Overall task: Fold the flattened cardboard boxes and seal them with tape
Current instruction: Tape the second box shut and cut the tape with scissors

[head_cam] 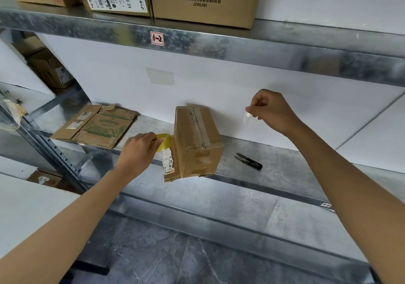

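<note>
1. The box (197, 139) stands mid-shelf (285, 169). Its long axis runs near to far and its taped seam faces up.
2. The left hand (137, 150) curls its fingers round a yellow roll (164, 141) at the box's left side, hiding most of it.
3. The right hand (271, 110), raised to the right, pinches clear tape (246, 116) whose length is hard to make out.
4. Snips (248, 161) lie to the right and flat boxes (94, 126) to the far left.

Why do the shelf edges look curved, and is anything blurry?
Head view: the wide-angle lens bows the metal shelf edges; light is soft and even, shadows faint; the clear tape strip in the right hand glints, barely visible; the cardboard box and thread snips look sharp.
</note>
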